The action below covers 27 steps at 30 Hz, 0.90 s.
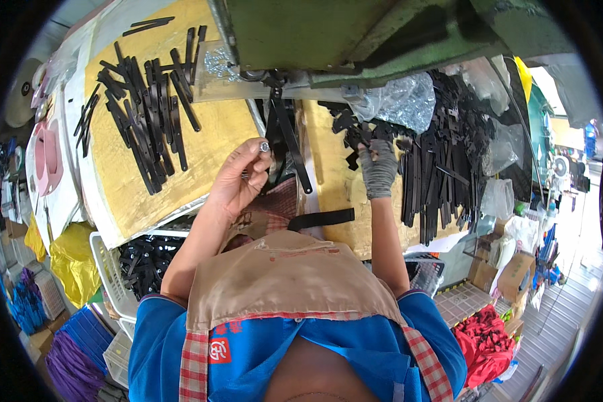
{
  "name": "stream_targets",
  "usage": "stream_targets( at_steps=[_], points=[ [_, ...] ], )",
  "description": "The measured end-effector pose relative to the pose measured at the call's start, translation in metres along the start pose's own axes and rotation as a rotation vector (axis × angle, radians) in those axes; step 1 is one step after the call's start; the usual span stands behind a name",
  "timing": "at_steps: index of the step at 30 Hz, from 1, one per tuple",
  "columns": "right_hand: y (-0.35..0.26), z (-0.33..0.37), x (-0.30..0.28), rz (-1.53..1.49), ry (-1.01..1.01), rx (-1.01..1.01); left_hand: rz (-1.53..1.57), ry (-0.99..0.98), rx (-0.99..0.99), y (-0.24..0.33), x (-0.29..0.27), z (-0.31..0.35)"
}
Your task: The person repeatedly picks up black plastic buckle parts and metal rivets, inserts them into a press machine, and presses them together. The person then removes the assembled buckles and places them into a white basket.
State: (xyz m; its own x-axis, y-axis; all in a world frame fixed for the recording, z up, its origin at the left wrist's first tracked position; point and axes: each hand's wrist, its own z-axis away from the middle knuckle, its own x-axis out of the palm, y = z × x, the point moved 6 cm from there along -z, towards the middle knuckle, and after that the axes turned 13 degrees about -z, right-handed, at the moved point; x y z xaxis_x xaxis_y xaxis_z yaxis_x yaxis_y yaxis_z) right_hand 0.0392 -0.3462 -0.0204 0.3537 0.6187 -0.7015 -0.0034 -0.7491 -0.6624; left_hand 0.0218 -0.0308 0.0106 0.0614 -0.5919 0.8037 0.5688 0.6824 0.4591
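Note:
My left hand (242,175) is bare and raised in front of the machine. Its thumb and forefinger pinch a small shiny silver metal piece (264,147), perhaps a rivet. On the right, my right hand (380,171) wears a grey glove with bare fingertips. Its fingers are apart and reach into small flat black pieces (345,122) on the yellow board (335,191). Whether a piece is between its fingertips is hard to see. Between my hands, a long black strip (290,144) with a hole at its end hangs slanting below the machine's head (273,78).
The green machine (301,33) overhangs the table. Black strips (147,114) lie on the left board; more strips (435,191) are piled at right beside a clear plastic bag (409,100). Small silver parts (220,63) sit on a tray. A white basket (107,275) holds black pieces at lower left.

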Motion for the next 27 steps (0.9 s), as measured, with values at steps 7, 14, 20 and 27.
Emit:
stream_targets(
  at_steps=[7,14,20,27],
  points=[
    [-0.139,-0.053,0.041,-1.180,-0.324,0.256,-0.308,0.083,0.105,0.041,-0.021,-0.019],
    [-0.163,-0.107,0.123,-0.433,-0.688,0.033,-0.640,0.250,0.364,0.073,-0.010,-0.042],
    [-0.145,-0.115,0.126,-0.131,-0.630,-0.262,-0.919,0.272,0.599,0.091,0.023,-0.061],
    [-0.150,-0.103,0.125,-0.209,-0.176,-0.662,-1.089,0.289,0.673,0.087,0.024,-0.077]
  ],
)
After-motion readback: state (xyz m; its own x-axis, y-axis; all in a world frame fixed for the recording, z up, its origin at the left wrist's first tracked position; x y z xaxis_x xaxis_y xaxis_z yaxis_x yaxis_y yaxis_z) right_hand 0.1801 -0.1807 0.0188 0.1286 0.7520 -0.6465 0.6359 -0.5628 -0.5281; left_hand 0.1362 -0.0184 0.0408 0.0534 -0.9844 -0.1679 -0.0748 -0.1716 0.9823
